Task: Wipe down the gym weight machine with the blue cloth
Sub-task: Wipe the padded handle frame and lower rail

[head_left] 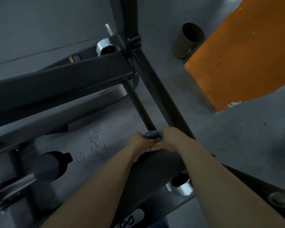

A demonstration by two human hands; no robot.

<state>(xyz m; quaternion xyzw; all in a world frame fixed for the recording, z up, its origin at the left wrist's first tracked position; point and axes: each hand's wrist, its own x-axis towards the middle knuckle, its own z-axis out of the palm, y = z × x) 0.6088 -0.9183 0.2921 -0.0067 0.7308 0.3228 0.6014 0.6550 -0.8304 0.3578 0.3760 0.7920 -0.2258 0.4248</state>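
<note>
Crumpled blue cloth (152, 135) around smooth round bar (139, 104)

Head camera looks steeply down, close above the hands (155, 140).

Both hands grip a blue cloth (152, 135) bunched between them. Above the grip, the weight machine's frame bars (156, 89) are dark grey to black. Left of the grip, pale ring marks (95, 139) dot the grey floor (247, 129). Up and right stands an orange wall (247, 60).

Left hand (141, 140) and right hand (169, 139) clutch the bunched blue cloth (152, 134) against the machine's dark bar (138, 102).
</note>
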